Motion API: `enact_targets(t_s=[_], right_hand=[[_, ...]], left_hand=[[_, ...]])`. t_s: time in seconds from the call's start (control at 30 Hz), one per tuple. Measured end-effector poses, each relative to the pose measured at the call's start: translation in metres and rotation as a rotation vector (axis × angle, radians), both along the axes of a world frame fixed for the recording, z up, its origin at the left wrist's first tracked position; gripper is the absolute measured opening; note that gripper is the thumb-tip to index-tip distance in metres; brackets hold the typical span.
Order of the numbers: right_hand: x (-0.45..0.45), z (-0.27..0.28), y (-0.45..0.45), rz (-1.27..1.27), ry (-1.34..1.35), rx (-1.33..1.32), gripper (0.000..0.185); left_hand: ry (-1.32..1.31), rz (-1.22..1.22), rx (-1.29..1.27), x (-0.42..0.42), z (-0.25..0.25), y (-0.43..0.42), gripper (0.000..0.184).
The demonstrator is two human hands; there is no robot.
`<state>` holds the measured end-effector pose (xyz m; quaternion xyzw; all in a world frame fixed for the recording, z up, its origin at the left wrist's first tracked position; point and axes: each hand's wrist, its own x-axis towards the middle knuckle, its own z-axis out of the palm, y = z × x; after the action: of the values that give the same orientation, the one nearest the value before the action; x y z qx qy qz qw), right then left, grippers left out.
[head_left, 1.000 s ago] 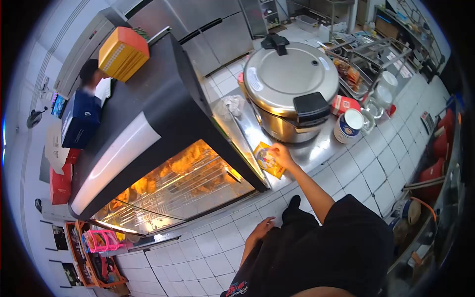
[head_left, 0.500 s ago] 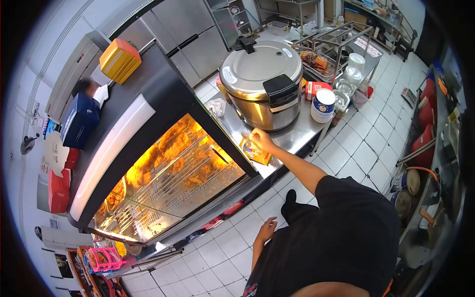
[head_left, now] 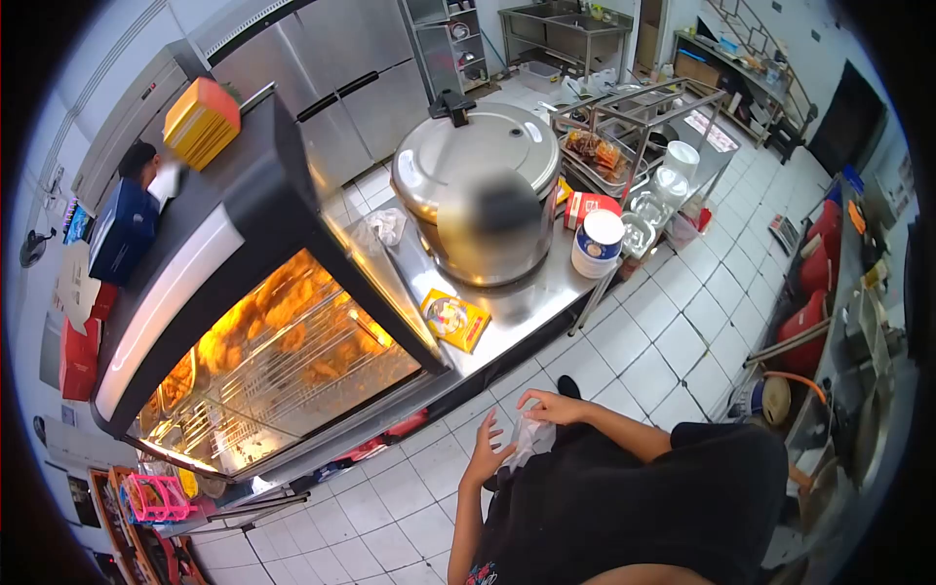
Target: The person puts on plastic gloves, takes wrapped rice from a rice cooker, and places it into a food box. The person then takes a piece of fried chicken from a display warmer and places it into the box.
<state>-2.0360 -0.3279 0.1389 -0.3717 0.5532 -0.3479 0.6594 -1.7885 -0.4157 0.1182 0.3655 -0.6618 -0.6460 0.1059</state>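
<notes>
Half a second ago the right hand is over the yellow packet and the left hand hangs low by the body; now both are together before the dark shirt, with a translucent plastic bag between them. The bag is at 5 o'clock from the view's centre, its crumpled length running roughly from 1 o'clock to 7 o'clock; which end is its opening I cannot tell. The right fingers pinch its upper part, while the left fingers are spread and curved beside it, whether touching I cannot tell. The packet lies flat and untouched on the metal table, at 11 o'clock from the hands, its long axis from 10 o'clock to 4 o'clock. From the packet, the big lidded cooker stands near at 12 o'clock, the stacked tubs at 2 o'clock and the lit food cabinet at 8 o'clock.
</notes>
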Motion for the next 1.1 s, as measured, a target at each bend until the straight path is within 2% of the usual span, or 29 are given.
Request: enact_targets(t_s=[0.1,0.13,0.23,0.37,0.47,0.57,0.63,0.7,0.8,0.9,0.93,1.03,1.1], right_hand=[[-0.056,-0.028,0.003,-0.251,-0.091,-0.15,0.021],[-0.082,-0.033,0.003,-0.274,-0.112,-0.206,0.023],[-0.173,-0.049,0.009,-0.359,-0.035,-0.249,0.026],[-0.29,-0.027,0.051,-0.457,-0.352,-0.268,0.011],[-0.35,0.035,0.079,-0.492,-0.336,-0.297,0.018],[-0.394,0.038,0.102,-0.535,-0.234,-0.247,0.023],[-0.412,0.037,0.111,-0.602,-0.258,-0.242,0.019],[-0.424,0.033,0.117,-0.661,-0.235,-0.333,0.018],[-0.433,0.033,0.124,-0.693,-0.248,-0.275,0.015],[-0.443,0.029,0.127,-0.681,-0.227,-0.235,0.013],[-0.446,0.028,0.125,-0.674,-0.212,-0.228,0.013],[-0.458,0.022,0.117,-0.65,-0.198,-0.212,0.012],[-0.465,0.015,0.108,-0.636,-0.2,-0.192,0.012]], left_hand=[[0.047,-0.253,-0.094,-0.085,-0.008,-0.01,0.041],[0.105,-0.251,-0.132,-0.12,-0.012,-0.011,0.022],[0.011,-0.171,-0.03,-0.228,0.014,-0.014,0.016],[0.039,-0.313,-0.139,-0.361,0.079,-0.04,0.016],[0.032,-0.524,-0.325,-0.452,0.138,-0.066,0.016],[0.091,-0.537,-0.327,-0.541,0.15,-0.102,0.015],[0.025,-0.547,-0.436,-0.595,0.147,-0.123,0.024],[-0.069,-0.686,-0.871,-0.638,0.093,-0.161,0.054],[-0.435,-0.89,-1.28,-0.676,0.066,-0.166,0.1],[-0.607,-1.035,-1.203,-0.691,0.063,-0.168,0.129],[-0.584,-1.083,-1.217,-0.694,0.049,-0.178,0.141],[-0.488,-0.956,-1.2,-0.686,0.049,-0.188,0.141],[-0.457,-0.866,-1.275,-0.673,0.058,-0.184,0.139]])
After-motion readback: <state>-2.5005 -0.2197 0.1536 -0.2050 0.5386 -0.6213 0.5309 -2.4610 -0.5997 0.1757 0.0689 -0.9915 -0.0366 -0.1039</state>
